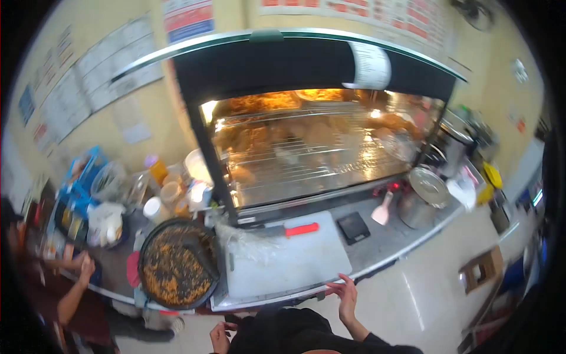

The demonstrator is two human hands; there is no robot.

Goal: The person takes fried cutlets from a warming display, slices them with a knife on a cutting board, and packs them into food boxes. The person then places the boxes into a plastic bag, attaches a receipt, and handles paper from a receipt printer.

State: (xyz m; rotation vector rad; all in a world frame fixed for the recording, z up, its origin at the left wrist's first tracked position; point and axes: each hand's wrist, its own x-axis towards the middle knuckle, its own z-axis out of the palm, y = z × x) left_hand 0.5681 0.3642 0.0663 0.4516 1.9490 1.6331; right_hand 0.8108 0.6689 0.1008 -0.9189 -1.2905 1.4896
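Note:
My right hand [346, 300] is raised at the counter's front edge, fingers apart and holding nothing. Its fingertips are close to the lower right corner of a white cutting board [295, 259]; contact cannot be made out. Low in the view, my left hand [220, 338] hangs beside my dark clothing, its fingers loosely bent and apart, with nothing visible in them. On the board lie a knife with a red handle [302, 229] and a crumpled clear plastic bag [253, 242], which covers part of the blade. A large round black pan [178, 264] with brown crumbly food stands left of the board.
A lit glass food warmer [295, 141] with wire racks spans the back. Right of the board are a black scale [353, 228], a pink spatula [383, 209] and a lidded metal pot [420, 203]. Bottles and a blue basket [79, 186] crowd the left, where another person [73, 295] stands.

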